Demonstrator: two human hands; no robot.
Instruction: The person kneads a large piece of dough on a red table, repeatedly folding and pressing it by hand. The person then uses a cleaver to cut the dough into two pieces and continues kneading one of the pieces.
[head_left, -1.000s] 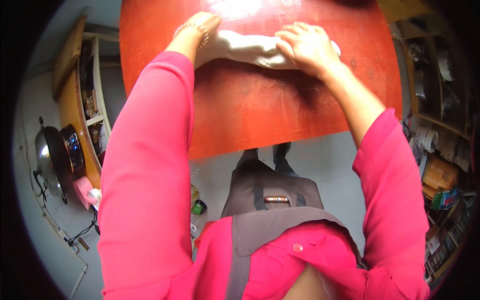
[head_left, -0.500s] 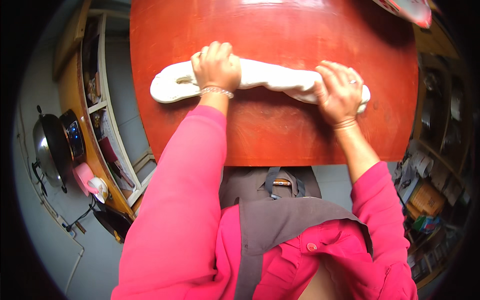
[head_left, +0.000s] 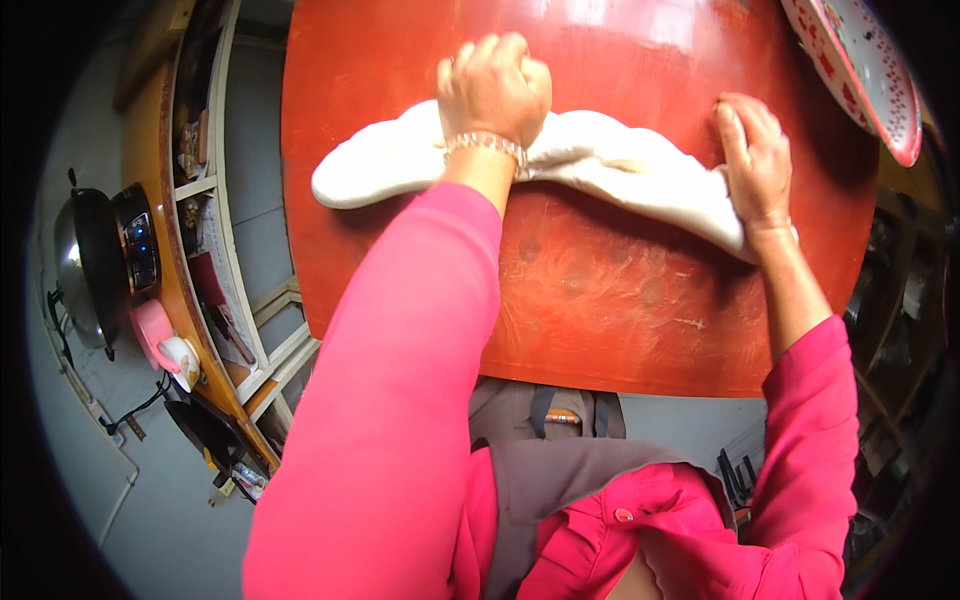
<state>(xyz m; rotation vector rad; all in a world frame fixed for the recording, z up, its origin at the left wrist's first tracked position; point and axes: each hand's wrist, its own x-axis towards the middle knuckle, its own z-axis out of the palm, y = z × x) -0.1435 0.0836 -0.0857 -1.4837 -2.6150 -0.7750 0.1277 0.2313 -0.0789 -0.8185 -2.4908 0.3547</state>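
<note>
A long roll of white dough (head_left: 640,170) lies across the red tabletop (head_left: 600,290), creased and folded along its middle. My left hand (head_left: 497,95) is closed in a fist on the dough, left of its middle, with the knuckles past the far edge. At the right end, my right hand (head_left: 757,165) has its fingers curled and its inner side against the dough. That end is partly hidden by the hand. The dough's rounded left end rests free of both hands. A beaded bracelet circles my left wrist.
A white enamel basin (head_left: 875,85) with a red rim and red pattern stands at the table's far right corner. To the left are a wooden counter with open shelves (head_left: 205,280), a dark wok (head_left: 95,270) and a pink cup (head_left: 153,333). The table's front edge is near my apron.
Both hands have moved right and my left hand farther away from me. The dough has shifted and bends more, its right end now nearer me. More of the basin shows.
</note>
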